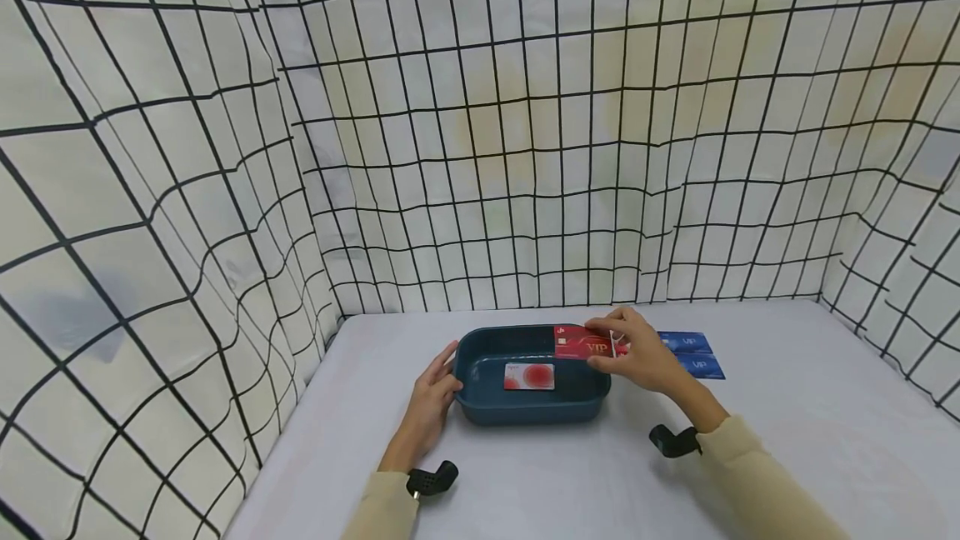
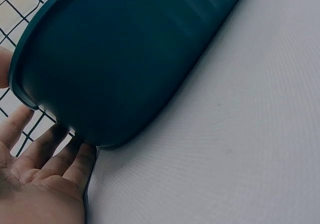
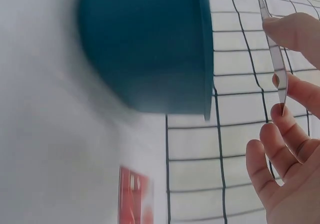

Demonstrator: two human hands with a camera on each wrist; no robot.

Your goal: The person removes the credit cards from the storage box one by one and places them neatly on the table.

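Observation:
A teal plastic basin (image 1: 532, 413) stands on the table, a white card with red marks (image 1: 528, 376) lying inside. At the basin's left end is my left hand (image 1: 431, 403); its fairly straight fingers (image 2: 65, 156) touch the outer wall, with the thumb by the rim. My right hand (image 1: 633, 350) pinches a red VIP card (image 1: 581, 342) above the basin's far right corner. Edge-on in the right wrist view, the pinched card (image 3: 276, 58) sits between thumb and fingers. Another red card (image 3: 131, 196) lies on the table, mostly hidden by the right hand in the head view.
Two blue VIP cards (image 1: 701, 366) lie right of the basin, one behind the other. The white tabletop (image 1: 540, 482) is bounded at the back and sides by white sheeting with black netting (image 1: 525, 190).

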